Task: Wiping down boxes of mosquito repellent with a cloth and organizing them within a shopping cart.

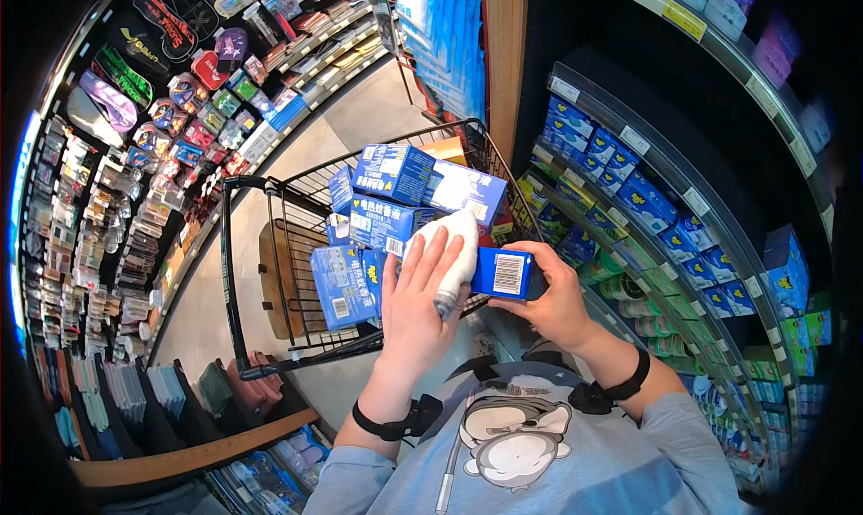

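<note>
A small blue carton (489, 270) with a printed barcode is held by its right end in my right hand (558, 303), above the near side of a black wire shopping cart (231, 279). My left hand (421, 306) has a white cloth (458, 262) with a grey end under its fingers. The cloth meets the carton's left end; whether it presses on it is hard to tell. Several larger blue Raid cartons (344, 289) are piled in the cart, just beyond my left hand. An orange box (445, 149) lies behind them.
To the right, curved shelves (634, 141) hold blue Raid boxes (646, 198) and green packs. Small packaged goods hang on a display (195, 117) at the left. Folded textiles (165, 388) fill a rack at lower left. A wooden post (506, 63) stands beyond the cart.
</note>
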